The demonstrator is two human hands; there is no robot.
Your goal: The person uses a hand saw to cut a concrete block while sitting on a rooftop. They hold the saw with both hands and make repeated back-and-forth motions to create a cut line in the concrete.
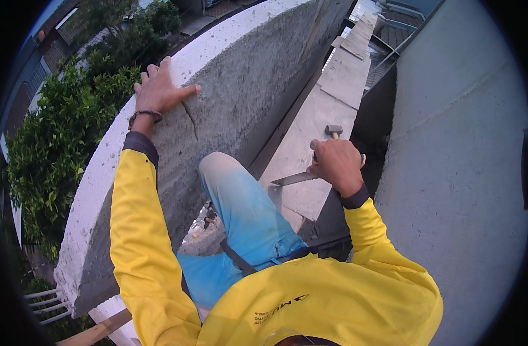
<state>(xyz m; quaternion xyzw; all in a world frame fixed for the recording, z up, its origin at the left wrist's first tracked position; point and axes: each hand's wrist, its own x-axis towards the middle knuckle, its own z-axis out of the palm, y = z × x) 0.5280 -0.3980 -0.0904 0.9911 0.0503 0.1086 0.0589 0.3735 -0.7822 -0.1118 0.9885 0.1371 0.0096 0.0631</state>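
Note:
My left hand (163,92) rests over the top edge of a rough concrete wall (229,75), fingers spread and thumb on its inner face. A crack runs down that face just below the thumb. In my right hand (338,166) is a handsaw, gripped by its handle; its narrow dark blade (296,179) points left over a wooden plank (327,118). Just beyond that hand, a hammer (334,130) lies on the plank, its handle partly hidden by my fist. Whether the blade touches the wood, I cannot tell.
A smooth grey wall (454,127) rises on the right, with a dark gap between it and the plank. Beside my bent knee, an opening shows rubble (200,230) far below. Leafy branches (62,150) and metal bars (47,303) lie left, and a wooden pole (96,330) is lower left.

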